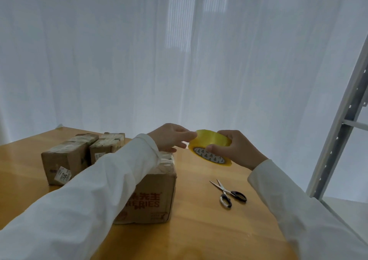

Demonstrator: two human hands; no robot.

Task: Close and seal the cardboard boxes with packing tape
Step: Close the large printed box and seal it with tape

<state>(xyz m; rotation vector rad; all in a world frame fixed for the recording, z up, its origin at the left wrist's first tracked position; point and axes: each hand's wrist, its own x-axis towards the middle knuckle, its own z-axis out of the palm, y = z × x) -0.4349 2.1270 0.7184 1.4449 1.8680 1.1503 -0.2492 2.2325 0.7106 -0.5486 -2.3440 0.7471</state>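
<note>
Above the wooden tabletop (189, 230), both hands are raised around a roll of yellow packing tape (210, 147). Right hand (237, 149) grips the roll — thumb pressed against the printed cardboard core, fingers wrapped over the outer band. Left hand (172, 137) reaches across from the other side, its fingertips touching the roll's near edge in a pinch, apparently at the tape's surface; whether a loose end is caught there cannot be made out. Both arms wear white sleeves.

Under the left forearm stands a brown cardboard box with red lettering (153, 198), its top flaps down and crossed with pale tape. Farther left, side by side and touching, sit two smaller boxes — one with a white label (63, 160) on its front, the other (105, 146) just behind and to its right; both show tape across their tops.

Scissors with black handles (229, 193) lie on the tabletop to the right of the lettered box, blades slightly apart. A grey metal shelf upright (342, 120) leans into the right edge, and white curtains (139, 60) fill the background.
</note>
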